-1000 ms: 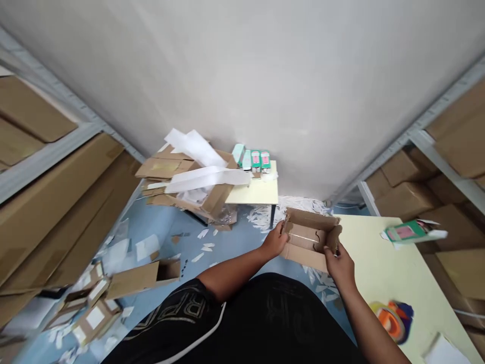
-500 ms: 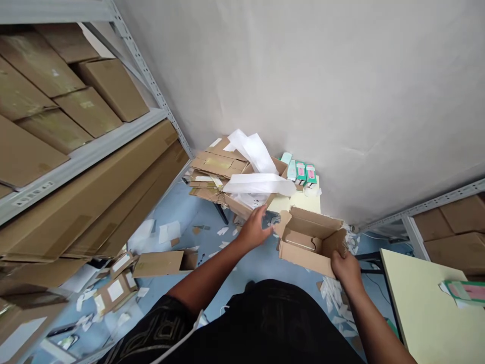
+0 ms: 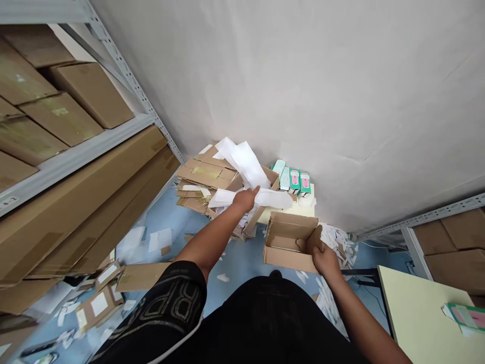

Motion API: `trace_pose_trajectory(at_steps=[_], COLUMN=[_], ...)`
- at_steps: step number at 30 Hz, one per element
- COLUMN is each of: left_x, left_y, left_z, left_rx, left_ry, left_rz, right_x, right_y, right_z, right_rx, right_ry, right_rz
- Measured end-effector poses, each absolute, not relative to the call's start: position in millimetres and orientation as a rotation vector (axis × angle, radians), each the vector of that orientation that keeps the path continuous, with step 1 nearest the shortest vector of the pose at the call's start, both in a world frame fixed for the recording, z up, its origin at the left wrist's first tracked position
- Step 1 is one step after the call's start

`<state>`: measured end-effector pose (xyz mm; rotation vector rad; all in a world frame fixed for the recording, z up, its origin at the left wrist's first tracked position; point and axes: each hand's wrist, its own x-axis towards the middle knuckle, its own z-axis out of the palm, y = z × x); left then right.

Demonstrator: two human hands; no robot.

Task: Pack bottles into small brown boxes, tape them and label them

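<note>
My left hand (image 3: 244,200) reaches over a cardboard box filled with white packing material. Its fingers are closed on a white foam sheet (image 3: 275,198) lying across the box top; the fingertips are partly hidden. A second white sheet (image 3: 244,161) sticks up behind it. My right hand (image 3: 326,260) grips the right end of a small open cardboard box (image 3: 288,259), which is tilted so its inside shows. A loose inner flap shows in the box, and nothing else can be made out there.
Flattened cardboard (image 3: 206,172) is piled left of the filled box. Green-and-pink small boxes (image 3: 299,182) stand by the wall. A shelf rack (image 3: 125,129) with cartons is on the left, a pale yellow table (image 3: 428,308) on the right. Paper scraps (image 3: 161,240) litter the blue floor.
My left hand has moved forward from beside the filled box onto the white foam sheet. The open box in my right hand has come away from my left hand. The view has shifted slightly.
</note>
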<state>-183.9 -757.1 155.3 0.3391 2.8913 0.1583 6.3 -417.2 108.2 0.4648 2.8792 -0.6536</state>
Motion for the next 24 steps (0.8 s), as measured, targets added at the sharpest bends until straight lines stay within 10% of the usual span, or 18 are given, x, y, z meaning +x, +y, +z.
trace_pose_trajectory(at_steps=[11, 24], left_x=[-122.0, -119.6], left_y=[-727.6, -638.5], left_z=[219.2, 167.3], left_rx=[0.554, 0.871], left_ry=[3.174, 2.406], left_rz=[1.225, 0.705], right_x=[-77.2, -52.3], right_y=[-404.2, -464.2], right_z=[120.9, 152.7], right_rx=[0.266, 0.231], right_ry=[2.819, 3.043], right_rz=[-0.729, -0.772])
